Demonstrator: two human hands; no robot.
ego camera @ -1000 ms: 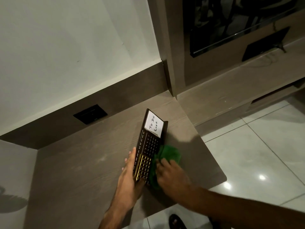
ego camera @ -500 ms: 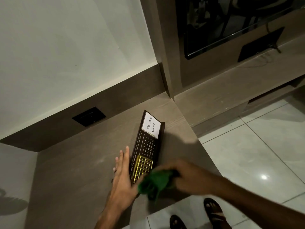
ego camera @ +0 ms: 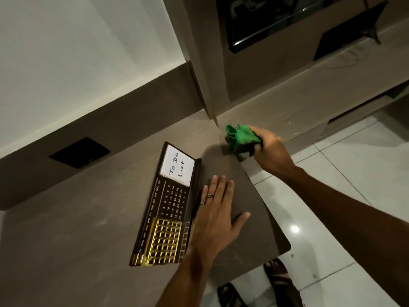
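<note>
**Green Cloth at the Desk's Far Corner, Calendar Board Lying Flat**

A person's right hand (ego camera: 269, 149) grips a bunched green cloth (ego camera: 241, 137), fingers curled tight round its soft, crumpled folds; the cloth sits at the far right edge of the desk (ego camera: 77, 240), just beside the upright cabinet panel (ego camera: 199, 63), well apart from the other hand; whether it presses on the surface cannot be told.

The left hand (ego camera: 215, 209) rests palm down on the matt, grey-brown wood-grain top, fingers straight and close together, thumb spread to the right; two rings (ego camera: 210, 196) show on its fingers; its outer side lies along the right rim of a dark, oblong perpetual calendar board (ego camera: 170, 207).

A white card (ego camera: 177, 166) at the board's far end reads "To Do List" in handwriting; month abbreviations run up the left border, with JUN, AUG, SEP, OCT, NOV and DEC legible; date numerals up to 31 fill the middle; a glossy gold grid frame (ego camera: 164, 242) covers the near end.

A black rectangular socket plate (ego camera: 79, 152) is set in the brown backsplash below the pale wall; glossy white floor tiles (ego camera: 354, 173) gleam to the right; dark sandals (ego camera: 278, 278) show below the desk's rounded corner.
</note>
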